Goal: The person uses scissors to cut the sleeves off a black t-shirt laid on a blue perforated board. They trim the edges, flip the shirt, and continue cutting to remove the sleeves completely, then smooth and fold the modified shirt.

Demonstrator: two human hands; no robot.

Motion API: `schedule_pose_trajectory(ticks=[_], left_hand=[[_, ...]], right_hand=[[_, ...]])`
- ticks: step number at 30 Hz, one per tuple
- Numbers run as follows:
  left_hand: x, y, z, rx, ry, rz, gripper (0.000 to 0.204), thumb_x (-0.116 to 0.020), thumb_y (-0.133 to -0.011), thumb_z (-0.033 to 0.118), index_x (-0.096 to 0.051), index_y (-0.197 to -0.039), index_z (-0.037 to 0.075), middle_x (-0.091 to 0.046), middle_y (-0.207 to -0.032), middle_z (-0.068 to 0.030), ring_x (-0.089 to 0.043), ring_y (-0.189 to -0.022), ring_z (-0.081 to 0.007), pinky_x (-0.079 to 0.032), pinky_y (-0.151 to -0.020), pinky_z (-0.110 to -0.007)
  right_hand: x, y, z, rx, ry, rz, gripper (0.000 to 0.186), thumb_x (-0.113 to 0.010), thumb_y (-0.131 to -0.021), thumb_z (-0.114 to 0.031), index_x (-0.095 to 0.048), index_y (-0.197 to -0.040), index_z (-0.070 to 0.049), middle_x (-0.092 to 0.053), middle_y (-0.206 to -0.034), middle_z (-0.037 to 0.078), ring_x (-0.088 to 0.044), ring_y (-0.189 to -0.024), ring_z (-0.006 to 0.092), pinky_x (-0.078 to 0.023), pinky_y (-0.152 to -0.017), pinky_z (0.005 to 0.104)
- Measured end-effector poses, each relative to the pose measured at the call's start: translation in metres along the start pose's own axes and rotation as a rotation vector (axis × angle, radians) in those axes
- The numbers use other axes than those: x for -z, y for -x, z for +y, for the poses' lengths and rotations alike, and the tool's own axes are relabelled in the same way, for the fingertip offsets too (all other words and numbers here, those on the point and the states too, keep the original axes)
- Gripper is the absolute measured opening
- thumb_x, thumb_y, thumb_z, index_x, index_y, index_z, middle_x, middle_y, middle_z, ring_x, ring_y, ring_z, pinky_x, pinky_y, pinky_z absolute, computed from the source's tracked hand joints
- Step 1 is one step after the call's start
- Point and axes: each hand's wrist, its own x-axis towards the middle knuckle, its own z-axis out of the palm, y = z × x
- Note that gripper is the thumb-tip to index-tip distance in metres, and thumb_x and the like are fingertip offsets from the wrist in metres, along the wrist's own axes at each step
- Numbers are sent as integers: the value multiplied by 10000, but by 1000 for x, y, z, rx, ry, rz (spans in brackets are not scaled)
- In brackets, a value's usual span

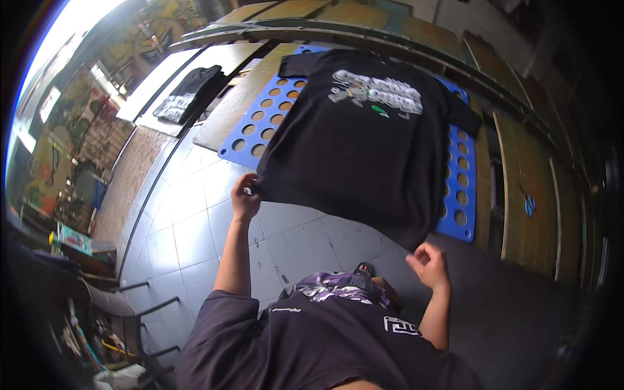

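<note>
A black T-shirt [351, 156] with a white, grey and green print near its collar lies spread, print up, over a blue folding board [253, 117] with rows of round holes. Its lower part reaches past the board's near edge, toward me. My left hand [246, 197] is closed on the left corner of the hem. At the right corner of the hem, my right hand [431, 266] has its fingers curled in a pinch against the cloth; the exact contact there is small and partly blurred. The shirt hides the middle of the board.
A folded black shirt [188, 94] lies on a pale board at the far left. Blue-handled scissors [530, 205] rest on a wooden board at the right. A metal rail [364, 32] runs behind the shirt. A chair [123, 302] stands at the lower left on the tiled floor [195, 234].
</note>
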Motion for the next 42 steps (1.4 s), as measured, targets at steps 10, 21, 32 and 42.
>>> schedule_pose_trajectory(ticks=[10,21,32,42], left_hand=[[-8,1,31,56,-104,203,171,-550,-641,2,-591,-806,24,-582,-719,-35,-550,-680,-129,-428,-625,-268],[-6,0,-22,274,126,355,209,-486,-704,-102,-586,-830,32,-589,-724,-6,-528,-657,-89,-416,-607,-197],[7,-10,15,628,920,-294,448,-457,-915,377,-574,-1137,5,-647,-1043,-78,-619,-946,-206,-497,-789,-350],[14,-30,-8,508,423,-123,213,-608,-879,128,-617,-985,-57,-651,-847,-78,-621,-714,-163,-500,-656,-256]], right_hand=[[36,-77,-21,129,-55,-113,187,-722,-726,-82,-596,-843,-8,-586,-677,40,-510,-536,80,-423,-517,223],[23,-76,-16,232,-32,7,149,-713,-729,-66,-594,-807,-22,-557,-647,40,-494,-518,85,-404,-488,239],[3,-10,36,-383,-197,27,458,-676,-821,-379,-612,-988,43,-666,-866,127,-629,-814,184,-487,-750,301],[-1,3,-13,-413,-604,158,187,-655,-850,-167,-598,-730,-35,-568,-639,-20,-539,-591,50,-408,-516,205]])
